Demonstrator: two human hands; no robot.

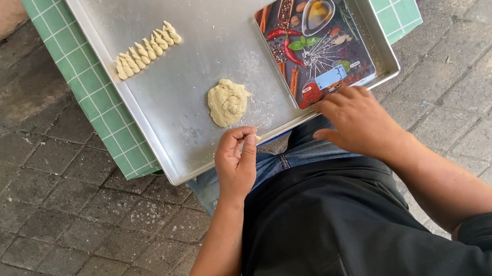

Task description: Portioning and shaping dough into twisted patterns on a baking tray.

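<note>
Dough lump [228, 101] sits near tray [202, 4] front edge. Your left hand [235, 160] is just below it, fingertips pinched together. Right hand [361, 119], fingers spread, touches the scale [313, 38] at the front right corner. Shaped pieces [147, 49] row: left edge.

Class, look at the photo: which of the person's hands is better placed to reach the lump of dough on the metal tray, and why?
Probably the left hand: it sits at the tray's near edge, just below the dough lump. The right hand rests by the kitchen scale, farther off.
</note>
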